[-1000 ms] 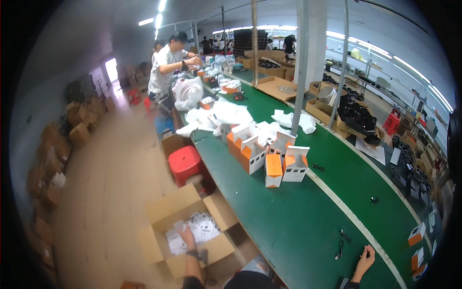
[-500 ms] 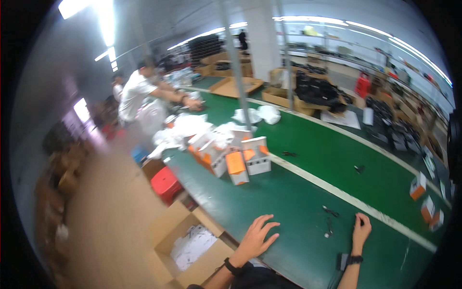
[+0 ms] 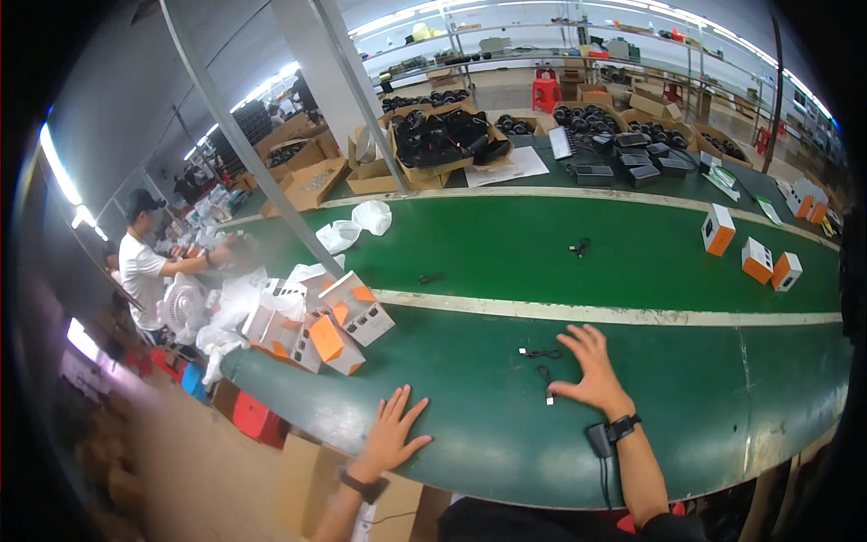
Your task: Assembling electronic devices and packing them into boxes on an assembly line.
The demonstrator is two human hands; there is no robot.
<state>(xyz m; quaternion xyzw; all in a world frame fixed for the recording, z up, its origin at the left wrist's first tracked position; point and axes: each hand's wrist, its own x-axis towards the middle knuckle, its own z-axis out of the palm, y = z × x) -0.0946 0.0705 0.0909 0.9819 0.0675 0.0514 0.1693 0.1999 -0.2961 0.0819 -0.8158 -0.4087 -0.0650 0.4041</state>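
Note:
My left hand point(image 3: 390, 437) is at the near edge of the green table point(image 3: 470, 443), fingers spread, holding nothing. Farther right, my right hand point(image 3: 591, 372) has its fingers apart and nothing in it. Just left of its thumb lies a short black cable point(image 3: 545, 383) with a pale plug. A second black cable point(image 3: 540, 353) rests slightly beyond, left of the fingers. Against my right wrist is a small black box point(image 3: 599, 440) with a lead hanging down. Several white and orange boxes point(image 3: 336, 343) stand beyond my left hand, some with open flaps.
A green belt point(image 3: 488, 244) runs behind a pale rail point(image 3: 542, 311), carrying small boxes point(image 3: 757, 259) at the right. A metal post point(image 3: 248, 135) rises at the left. Below my left hand stands a cardboard carton point(image 3: 307, 479). A person in a white shirt point(image 3: 140, 271) works at the far left.
The view has swung to the right and levelled. My right hand has opened from curled fingers and is now beside the cables. My left hand stays spread near the table edge.

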